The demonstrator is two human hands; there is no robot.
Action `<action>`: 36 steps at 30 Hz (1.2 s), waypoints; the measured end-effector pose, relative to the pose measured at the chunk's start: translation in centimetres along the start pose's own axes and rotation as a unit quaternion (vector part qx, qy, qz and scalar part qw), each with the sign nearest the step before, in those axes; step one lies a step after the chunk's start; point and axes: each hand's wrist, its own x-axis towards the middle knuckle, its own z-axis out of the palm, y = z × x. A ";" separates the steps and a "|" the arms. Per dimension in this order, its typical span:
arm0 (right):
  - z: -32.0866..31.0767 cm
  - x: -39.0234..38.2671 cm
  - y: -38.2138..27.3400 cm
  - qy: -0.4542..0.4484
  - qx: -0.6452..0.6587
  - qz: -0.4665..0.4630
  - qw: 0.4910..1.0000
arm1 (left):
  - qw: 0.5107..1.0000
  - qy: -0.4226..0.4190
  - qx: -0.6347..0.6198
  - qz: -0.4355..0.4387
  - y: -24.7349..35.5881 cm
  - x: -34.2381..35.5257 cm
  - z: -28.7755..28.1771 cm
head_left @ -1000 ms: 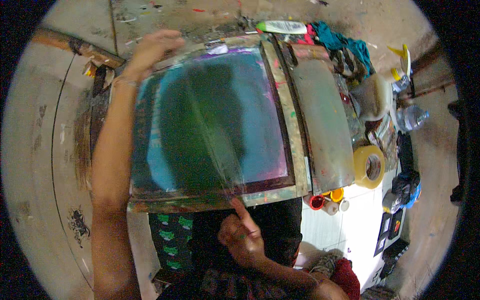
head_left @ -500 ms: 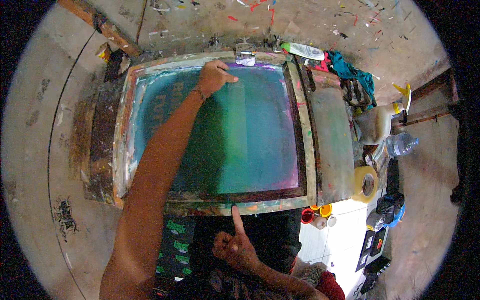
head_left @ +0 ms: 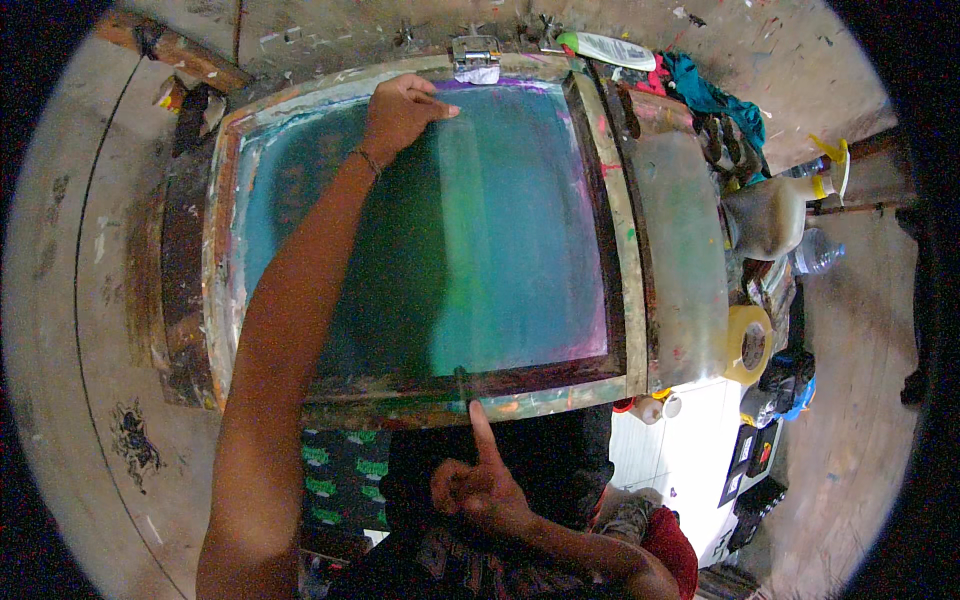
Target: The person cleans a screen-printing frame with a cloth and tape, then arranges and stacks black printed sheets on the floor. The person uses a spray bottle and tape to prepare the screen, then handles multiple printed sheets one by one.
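Observation:
A screen-printing frame [head_left: 625, 250] with blue-green mesh lies in front of me, its wooden border stained with ink. Near the far edge of the mesh my left hand [head_left: 400, 112] is closed in a pinch, arm reaching across the left half. From its thumb a see-through strip, apparently clear tape [head_left: 458, 230], runs down the mesh toward me. My right hand [head_left: 483, 480] is below the near border, index finger stretched to that edge where the strip ends, the other fingers curled. Whether the fingertip presses on the strip is hard to tell.
A metal hinge clamp [head_left: 476, 58] sits at the far border. Along the right are a white-green bottle [head_left: 610, 48], a teal cloth [head_left: 710, 95], a spray bottle [head_left: 770, 220], a plastic bottle [head_left: 820, 250] and a tape roll [head_left: 748, 345]. Dark printed fabric [head_left: 345, 475] lies below the frame.
The view has shifted, so the frame appears higher and slightly left. My left hand keeps its pinch near the far edge; my right index finger stays at the near border.

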 end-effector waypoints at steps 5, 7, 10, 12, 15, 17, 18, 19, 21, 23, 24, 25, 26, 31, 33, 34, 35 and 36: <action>-0.4 -0.4 -0.6 0.012 0.018 0.001 1.000 | 0.999 0.010 0.047 0.025 -0.4 0.0 0.9; -0.5 -0.5 -0.7 0.003 0.071 -0.008 0.997 | 0.997 0.013 0.068 0.025 -0.4 -0.2 1.3; -0.8 -0.6 -0.9 0.006 0.042 0.006 0.999 | 0.995 0.019 0.093 0.024 -0.4 -0.5 1.8; -0.9 -0.5 -0.8 0.003 0.066 0.000 0.998 | 0.995 0.034 0.087 0.031 -0.3 -0.7 1.9; -0.9 -0.4 -0.7 0.001 0.074 -0.004 0.997 | 0.995 0.006 0.101 0.007 0.1 -1.2 1.8; -0.8 -0.4 -0.6 0.007 0.057 -0.002 0.998 | 0.973 0.029 0.224 0.047 0.7 -2.1 1.6; -0.6 -0.4 -0.6 0.011 0.041 -0.001 0.999 | 0.955 0.041 0.290 0.058 1.1 -2.7 1.6; -0.6 -0.3 -0.6 0.020 0.023 0.001 1.000 | 0.949 0.024 0.308 0.056 1.6 -3.6 1.5; -0.4 -0.2 -0.7 0.014 0.022 -0.003 1.000 | 0.934 -0.003 0.353 0.046 2.7 -6.1 1.6; -0.2 -0.1 -1.0 0.013 0.014 -0.010 1.000 | 0.910 -0.038 0.401 0.097 4.0 -10.0 1.7; -0.2 0.0 -1.3 0.012 0.008 -0.013 1.000 | 0.892 -0.073 0.435 0.099 4.6 -12.0 1.7; 0.0 0.1 -1.4 0.004 0.002 -0.016 1.000 | 0.895 -0.085 0.423 0.116 5.2 -13.9 1.6; 0.0 0.2 -1.6 0.007 0.012 -0.016 1.000 | 0.893 -0.115 0.422 0.110 5.8 -15.9 1.6; 1.4 -0.3 -1.5 -0.044 0.142 -0.019 0.989 | 0.885 -0.206 0.397 0.132 9.3 -22.4 1.5; 2.3 -0.9 -1.0 -0.121 0.079 0.062 0.988 | 0.867 -0.268 0.403 0.122 10.5 -23.9 1.3; 2.5 -1.1 -0.9 -0.146 0.061 0.103 0.982 | 0.868 -0.251 0.396 0.166 10.9 -24.2 1.2; 2.7 -1.4 -0.7 -0.147 0.017 0.111 0.983 | 0.861 -0.256 0.399 0.185 11.1 -24.6 1.0; 2.7 -1.5 -0.7 -0.148 -0.027 0.120 0.981 | 0.852 -0.275 0.401 0.195 11.1 -24.7 0.8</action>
